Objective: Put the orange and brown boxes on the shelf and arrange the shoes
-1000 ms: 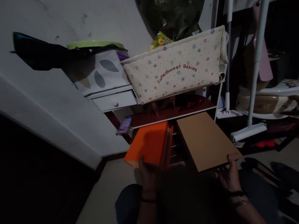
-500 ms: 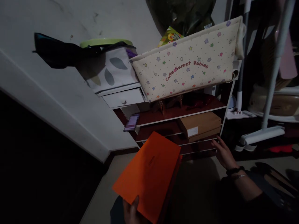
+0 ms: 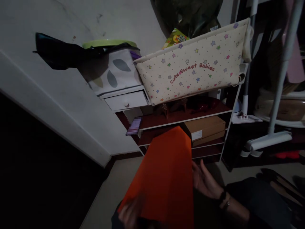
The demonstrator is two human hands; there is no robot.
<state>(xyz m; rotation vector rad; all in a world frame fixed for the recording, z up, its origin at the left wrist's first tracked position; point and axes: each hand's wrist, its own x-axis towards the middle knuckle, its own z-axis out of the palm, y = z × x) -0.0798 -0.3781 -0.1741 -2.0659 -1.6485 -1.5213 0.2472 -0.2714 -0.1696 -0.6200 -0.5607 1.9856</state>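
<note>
An orange box is tilted in front of the shelf, its far end close to the middle shelf. My left hand, blurred, grips its near left edge. At the box's right side is my right hand, thumb raised and apart, fingertips at the box's edge; whether they press on it I cannot tell. A brown cardboard box with a white label lies on the shelf just beyond the orange one.
The shelf unit holds shoes on its upper board. A star-patterned fabric bin stands on top, beside a small white drawer. To the right are a mop and a pink item. A wall bounds the left.
The orange box has turned and moved up and right, closer to the shelf. My right hand has come down and left to the box's side.
</note>
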